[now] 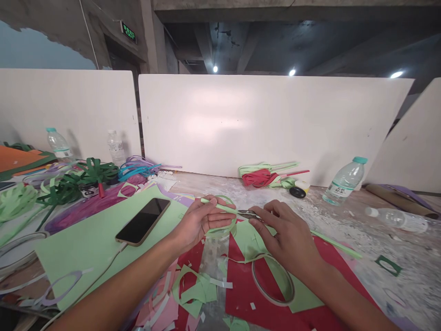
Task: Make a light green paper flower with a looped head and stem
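My left hand (203,216) is closed on a light green rolled paper stick (220,207), which slants down to the right. Thin green paper loops (229,230) hang around and behind its fingers. From the other side, my right hand (280,225) grips what look like scissors (247,214), whose dark metal blades meet the right end of the stick. The scissors' handles are hidden in the fingers. Below the right hand, a roll of tape (273,280) lies on red paper (237,292) and green paper. Cut green scraps (196,289) lie beneath the left hand.
A phone (144,221) with a cable rests on a green sheet (79,243). Finished-looking paper tassels (260,177) lie at the back. A bottle (345,180) stands at right, another (396,218) lies down. White panels (268,124) border the table.
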Demonstrator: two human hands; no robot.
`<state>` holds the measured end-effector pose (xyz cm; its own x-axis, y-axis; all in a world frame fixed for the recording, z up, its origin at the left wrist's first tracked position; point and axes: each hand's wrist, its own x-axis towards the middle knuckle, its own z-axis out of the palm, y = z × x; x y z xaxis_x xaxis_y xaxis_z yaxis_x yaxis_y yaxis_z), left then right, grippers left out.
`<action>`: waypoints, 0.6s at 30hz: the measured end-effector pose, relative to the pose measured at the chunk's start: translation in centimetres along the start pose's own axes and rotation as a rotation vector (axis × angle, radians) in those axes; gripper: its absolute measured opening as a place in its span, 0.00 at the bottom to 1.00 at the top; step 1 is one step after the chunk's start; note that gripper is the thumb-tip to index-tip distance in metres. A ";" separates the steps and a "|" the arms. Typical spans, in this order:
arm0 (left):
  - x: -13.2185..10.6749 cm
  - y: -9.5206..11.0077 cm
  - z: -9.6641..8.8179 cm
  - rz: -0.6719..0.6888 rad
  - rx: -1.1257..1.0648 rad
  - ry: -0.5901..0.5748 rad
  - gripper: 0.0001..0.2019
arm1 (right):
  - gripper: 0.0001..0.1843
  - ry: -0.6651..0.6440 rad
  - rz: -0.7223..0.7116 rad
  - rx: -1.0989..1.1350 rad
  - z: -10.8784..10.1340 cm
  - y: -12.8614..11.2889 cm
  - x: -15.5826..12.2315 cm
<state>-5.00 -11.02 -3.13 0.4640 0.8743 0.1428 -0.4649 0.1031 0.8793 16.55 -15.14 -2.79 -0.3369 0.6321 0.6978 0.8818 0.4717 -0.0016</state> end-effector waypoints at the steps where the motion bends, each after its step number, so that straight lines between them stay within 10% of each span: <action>1: 0.0 0.0 0.0 -0.001 -0.002 -0.006 0.10 | 0.17 0.002 -0.001 -0.004 0.0 0.0 0.0; 18: -0.1 -0.1 0.2 0.000 -0.050 -0.048 0.06 | 0.15 0.008 -0.031 -0.044 -0.1 -0.2 0.0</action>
<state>-4.84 -11.26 -3.17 0.4989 0.8508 0.1654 -0.5012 0.1274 0.8559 16.39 -15.26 -2.74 -0.3620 0.6126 0.7026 0.8845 0.4637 0.0514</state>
